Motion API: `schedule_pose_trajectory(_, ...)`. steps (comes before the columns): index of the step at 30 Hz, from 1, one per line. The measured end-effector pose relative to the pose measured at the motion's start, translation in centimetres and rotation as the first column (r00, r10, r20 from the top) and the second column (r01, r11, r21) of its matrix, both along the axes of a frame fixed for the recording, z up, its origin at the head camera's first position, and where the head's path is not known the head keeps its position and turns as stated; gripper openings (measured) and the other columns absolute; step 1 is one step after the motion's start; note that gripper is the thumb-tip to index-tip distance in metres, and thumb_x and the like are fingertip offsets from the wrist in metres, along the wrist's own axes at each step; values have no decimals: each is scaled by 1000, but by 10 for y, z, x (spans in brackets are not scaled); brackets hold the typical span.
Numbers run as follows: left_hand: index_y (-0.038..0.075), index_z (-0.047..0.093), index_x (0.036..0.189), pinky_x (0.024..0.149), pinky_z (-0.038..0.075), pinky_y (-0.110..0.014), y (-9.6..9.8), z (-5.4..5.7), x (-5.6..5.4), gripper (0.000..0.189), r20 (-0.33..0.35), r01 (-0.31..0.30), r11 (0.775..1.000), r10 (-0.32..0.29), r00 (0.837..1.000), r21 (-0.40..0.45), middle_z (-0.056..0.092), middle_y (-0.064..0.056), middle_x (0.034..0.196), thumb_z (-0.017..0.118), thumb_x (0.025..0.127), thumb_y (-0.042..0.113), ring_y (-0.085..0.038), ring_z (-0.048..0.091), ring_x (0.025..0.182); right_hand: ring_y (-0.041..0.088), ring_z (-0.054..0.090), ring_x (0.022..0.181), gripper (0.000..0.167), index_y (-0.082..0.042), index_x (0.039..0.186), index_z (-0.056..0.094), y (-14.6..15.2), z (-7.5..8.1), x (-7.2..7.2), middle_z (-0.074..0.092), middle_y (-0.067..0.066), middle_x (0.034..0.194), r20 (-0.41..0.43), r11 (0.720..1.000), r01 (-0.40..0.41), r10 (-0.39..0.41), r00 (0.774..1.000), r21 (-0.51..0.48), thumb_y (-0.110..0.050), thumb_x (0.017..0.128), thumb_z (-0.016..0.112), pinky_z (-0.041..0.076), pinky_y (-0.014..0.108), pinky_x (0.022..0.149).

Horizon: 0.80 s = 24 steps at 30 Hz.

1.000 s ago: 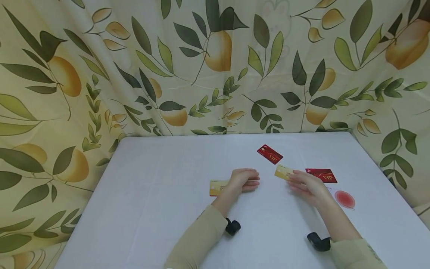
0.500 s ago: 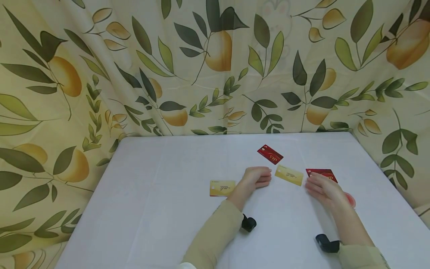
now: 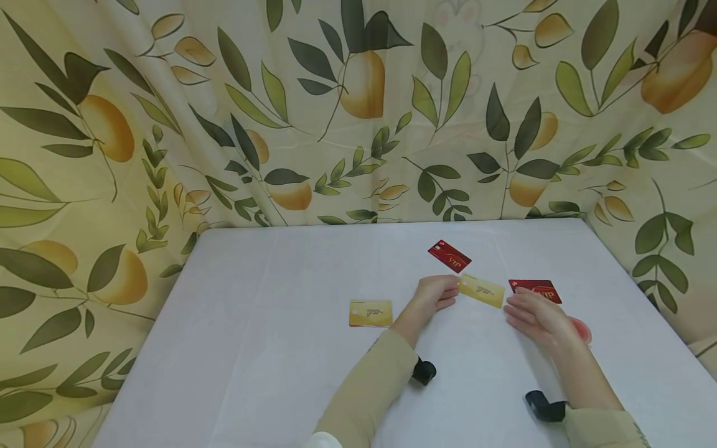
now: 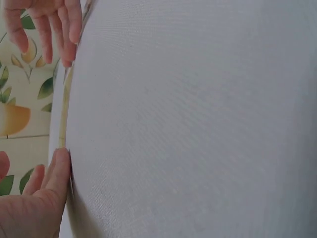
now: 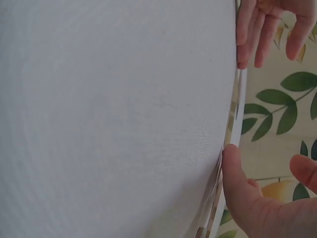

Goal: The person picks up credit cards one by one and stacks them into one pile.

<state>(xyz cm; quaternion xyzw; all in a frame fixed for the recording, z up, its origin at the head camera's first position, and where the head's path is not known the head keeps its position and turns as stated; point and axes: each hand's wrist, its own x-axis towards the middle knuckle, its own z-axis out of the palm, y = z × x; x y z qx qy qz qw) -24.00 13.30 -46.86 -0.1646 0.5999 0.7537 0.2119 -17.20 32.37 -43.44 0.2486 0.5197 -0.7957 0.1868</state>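
Note:
A gold card [image 3: 482, 291] lies slightly slanted on the white table, between my two hands. My left hand [image 3: 434, 295] has its extended fingertips right at the card's left end. Close to the right end is my right hand [image 3: 538, 314], fingers fairly straight and partly over a red VIP card [image 3: 544, 289]. From the left wrist, the gold card [image 4: 64, 114] shows almost edge-on between the hands. The right wrist view has it as a thin strip [image 5: 230, 124] beyond the right fingertips [image 5: 231, 154]. Neither hand grips anything.
A second gold card [image 3: 371, 313] lies left of the left forearm. Behind the middle card is another red VIP card [image 3: 450, 256], set at an angle. A round pink-red mark [image 3: 582, 330] is partly covered by the right hand. A patterned curtain [image 3: 358, 112] hangs behind the table [image 3: 252, 348].
My right hand has let go of the middle gold card and drawn back to the right. My left hand has moved right, up to that card's left end, uncovering the second gold card.

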Motion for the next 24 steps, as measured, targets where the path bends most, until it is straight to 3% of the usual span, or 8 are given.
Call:
schedule_pose_trajectory(5,0,64,100,78,54,-31,2,0,-3,25,11,5,1000,-4,1000,-4,66,-12,88,66,81,17,-21,65,85,9,65,82,90,-20,147,-2,-2,-1,-1,65,-8,81,-1,1000,2,-2,1000,-16,-29,86,63,50,33,88)
schedule_pose_trajectory(11,1,62,106,84,52,-33,1,3,-6,35,15,83,996,-82,996,-24,65,-9,92,66,82,26,-20,62,89,8,65,83,101,-19,148,0,-3,-1,-2,64,-9,82,-11,1000,-4,4,1000,8,-34,78,71,48,34,90)
schedule_pose_trajectory(19,2,63,108,89,48,-37,-1,8,-8,40,31,122,992,-122,992,-4,64,-11,98,63,83,33,-23,60,95,8,64,83,95,-20,148,3,-4,-1,-5,48,-1,108,16,999,6,-7,1000,47,-35,80,68,42,36,96)
schedule_pose_trajectory(24,3,63,109,89,48,-40,-5,10,-10,45,64,139,990,-141,988,24,64,-11,96,64,80,38,-23,60,94,8,64,82,90,-18,148,3,-4,-1,-6,54,-6,92,12,998,13,-13,1000,65,-34,84,64,48,34,91)
